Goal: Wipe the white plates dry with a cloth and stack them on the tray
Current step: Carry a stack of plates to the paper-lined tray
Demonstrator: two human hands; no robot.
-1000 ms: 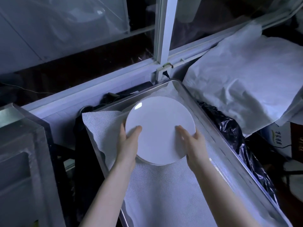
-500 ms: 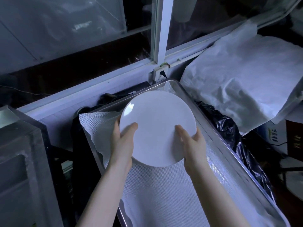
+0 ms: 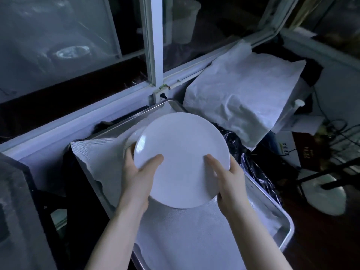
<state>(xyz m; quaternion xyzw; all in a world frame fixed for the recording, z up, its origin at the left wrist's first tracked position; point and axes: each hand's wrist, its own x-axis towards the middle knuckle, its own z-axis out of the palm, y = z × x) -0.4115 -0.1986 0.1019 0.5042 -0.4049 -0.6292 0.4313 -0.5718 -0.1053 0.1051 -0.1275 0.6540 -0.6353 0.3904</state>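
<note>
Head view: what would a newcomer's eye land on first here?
The round white plate in the middle, gripped at its near edge by the left hand and the right hand, thumbs on top. It is held over a metal tray lined with white mesh cloth. A crumpled white sheet lies at upper right.

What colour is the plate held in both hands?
Plain white plate, no pattern, clearest in the head view.
</note>
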